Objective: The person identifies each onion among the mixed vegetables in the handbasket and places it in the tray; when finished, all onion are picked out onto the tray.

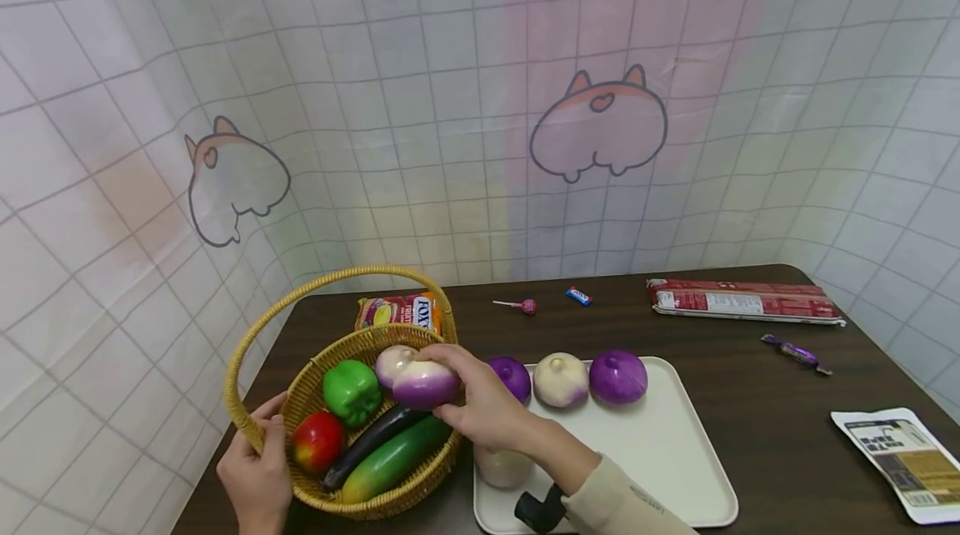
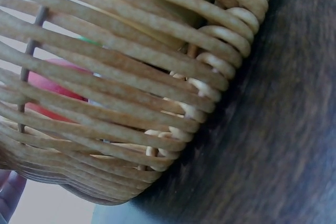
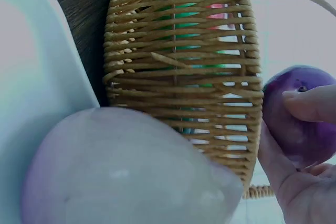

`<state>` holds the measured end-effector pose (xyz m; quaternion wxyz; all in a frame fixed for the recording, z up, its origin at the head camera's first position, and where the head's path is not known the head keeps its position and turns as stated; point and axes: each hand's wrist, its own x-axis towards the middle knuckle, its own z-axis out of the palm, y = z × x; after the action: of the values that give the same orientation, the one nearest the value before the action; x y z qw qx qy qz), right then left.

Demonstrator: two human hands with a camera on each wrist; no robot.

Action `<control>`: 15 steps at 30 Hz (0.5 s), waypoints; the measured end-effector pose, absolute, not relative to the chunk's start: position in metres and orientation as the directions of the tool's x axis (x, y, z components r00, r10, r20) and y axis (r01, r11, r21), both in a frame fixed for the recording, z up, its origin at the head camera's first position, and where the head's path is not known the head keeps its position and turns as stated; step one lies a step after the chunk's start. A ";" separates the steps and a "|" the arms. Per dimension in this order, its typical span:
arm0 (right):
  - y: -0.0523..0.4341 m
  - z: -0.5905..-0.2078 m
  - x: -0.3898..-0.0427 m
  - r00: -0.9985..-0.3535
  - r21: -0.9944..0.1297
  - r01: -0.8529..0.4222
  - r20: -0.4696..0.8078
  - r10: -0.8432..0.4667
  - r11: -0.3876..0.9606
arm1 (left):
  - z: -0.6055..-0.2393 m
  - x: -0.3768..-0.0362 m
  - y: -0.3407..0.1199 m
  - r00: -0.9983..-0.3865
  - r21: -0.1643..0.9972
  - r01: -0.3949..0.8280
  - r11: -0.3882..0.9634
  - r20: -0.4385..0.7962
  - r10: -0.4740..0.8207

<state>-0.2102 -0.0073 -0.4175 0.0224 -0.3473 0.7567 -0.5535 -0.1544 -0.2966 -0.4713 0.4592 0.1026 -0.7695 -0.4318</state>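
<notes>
Nearest to me, my left hand (image 1: 257,468) curled round the rim of the round woven wicker basket (image 1: 315,385) where the hoop handle meets it — I judged this was to keep the basket steady on the dark wooden desk (image 1: 750,427). My right hand (image 1: 487,406) was clamped on the purple-and-white toy onion (image 1: 426,382), fingers wrapped over its top and thumb beneath, holding it above the basket's far right rim, just over the inside. Under it lay the red toy apple (image 1: 318,441), the green toy bell pepper (image 1: 351,391), the dark toy aubergine (image 1: 372,439) and the green toy cucumber (image 1: 393,460). A pale toy onion (image 3: 126,169) rested on the white plastic tray (image 1: 660,452), just under my right wrist. Farther along the tray sat three more onions in a row, a purple one (image 1: 617,377) at the right. Beyond them, a red flat packet (image 1: 742,300) lay near the wall.
</notes>
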 end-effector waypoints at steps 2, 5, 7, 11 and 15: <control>-0.003 -0.419 -0.209 -0.777 -0.864 -0.480 0.340 -0.529 0.151 | -0.471 -0.155 -0.296 -0.556 0.758 0.238 0.607 0.619 -0.555; 0.003 -0.421 -0.207 -0.792 -0.875 -0.467 0.351 -0.500 0.125 | -0.472 -0.154 -0.296 -0.552 0.757 0.239 0.608 0.621 -0.556; 0.007 -0.423 -0.205 -0.790 -0.877 -0.471 0.373 -0.487 0.094 | -0.471 -0.154 -0.296 -0.551 0.758 0.247 0.604 0.622 -0.556; 0.013 -0.423 -0.203 -0.763 -0.871 -0.491 0.431 -0.482 -0.001 | -0.471 -0.154 -0.296 -0.553 0.757 0.249 0.605 0.623 -0.553; 0.020 -0.422 -0.199 -0.734 -0.865 -0.499 0.459 -0.500 -0.060 | -0.471 -0.154 -0.296 -0.555 0.760 0.246 0.602 0.619 -0.555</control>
<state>-0.1990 0.0198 -0.4223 0.0006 -0.3644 0.6855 -0.6303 -0.1537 -0.2958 -0.4711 0.4608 0.1007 -0.7671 -0.4348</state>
